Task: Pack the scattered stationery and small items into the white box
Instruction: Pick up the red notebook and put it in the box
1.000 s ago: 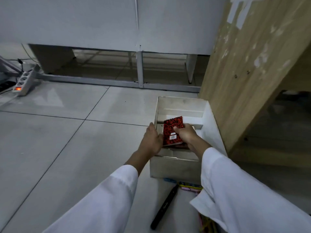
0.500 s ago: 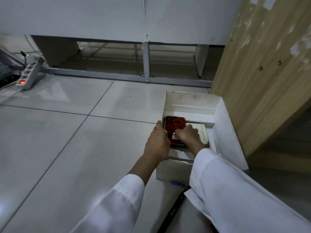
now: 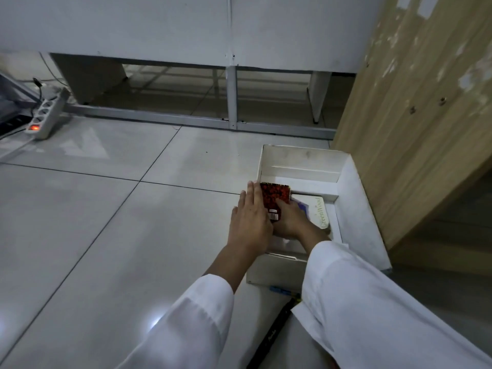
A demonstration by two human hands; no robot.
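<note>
Both hands seating small red patterned notebook in open white cardboard box at left wall: left hand flat, fingers straight, right hand gripping its near end; press level, release gently.

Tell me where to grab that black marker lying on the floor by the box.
Pinch the black marker across its slim barrel near the middle, coming from above. It lies flat on the tile floor, its upper end tucked under the right sleeve, so the ends are awkward.
</note>
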